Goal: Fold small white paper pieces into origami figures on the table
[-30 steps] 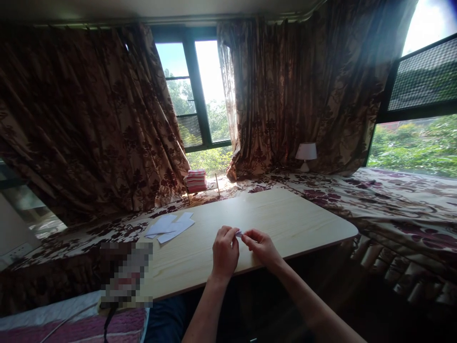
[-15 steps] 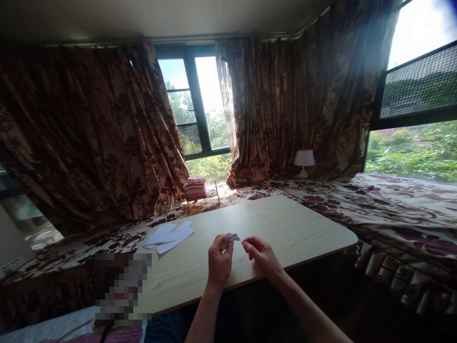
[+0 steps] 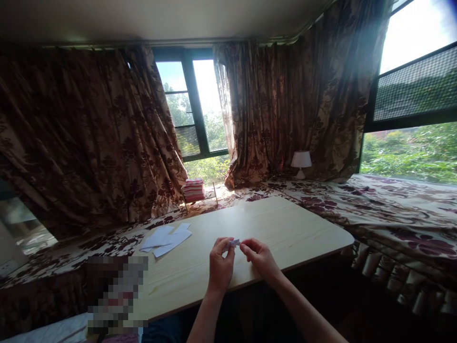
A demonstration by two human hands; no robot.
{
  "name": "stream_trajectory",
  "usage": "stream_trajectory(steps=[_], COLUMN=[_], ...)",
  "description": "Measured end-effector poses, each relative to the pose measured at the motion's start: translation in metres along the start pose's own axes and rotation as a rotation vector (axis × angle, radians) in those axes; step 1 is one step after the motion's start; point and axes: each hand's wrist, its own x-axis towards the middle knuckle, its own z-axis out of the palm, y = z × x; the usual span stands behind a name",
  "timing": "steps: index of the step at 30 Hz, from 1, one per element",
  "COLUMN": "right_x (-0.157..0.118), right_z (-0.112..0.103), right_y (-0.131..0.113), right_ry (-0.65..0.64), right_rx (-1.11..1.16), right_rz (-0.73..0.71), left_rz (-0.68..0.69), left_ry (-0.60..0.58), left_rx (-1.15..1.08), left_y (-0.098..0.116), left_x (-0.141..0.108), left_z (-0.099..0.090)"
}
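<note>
Pinching small folded paper [image 3: 234, 243] in left hand [image 3: 219, 264], just above table [image 3: 285, 228], near edge at 6 o'clock. Touching paper's 3 o'clock end with right hand [image 3: 263, 260]; can't tell if gripping. Room to move toward 12 and 2, out to rounded corner at 3. Loose white sheets [image 3: 166, 241] at 9. Pixelated patch [image 3: 119, 295] at 8, any lettering hidden.

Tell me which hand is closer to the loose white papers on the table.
Left. The left hand is right of the white papers, apart from them; the right hand is farther over, on the left hand's far side.
</note>
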Motion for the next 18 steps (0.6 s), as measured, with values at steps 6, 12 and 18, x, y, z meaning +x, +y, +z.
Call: stream_trajectory(steps=[6, 12, 18], right_x=[-0.0007, -0.0016, -0.0028], right_z=[-0.0009, -0.0018, -0.0029], right_y=[-0.0005, -0.0013, -0.0047], right_ry=[-0.010, -0.041, -0.071], right_rx=[0.005, 0.022, 0.049], right_rz=[0.000, 0.004, 0.019], left_rz=[0.017, 0.016, 0.037], left_ry=[-0.023, -0.010, -0.024], left_rx=[0.004, 0.011, 0.009], left_y=[-0.0025, -0.0067, -0.0030], left_x=[-0.0015, -0.0010, 0.0000], left_z=[0.0022, -0.0005, -0.0050])
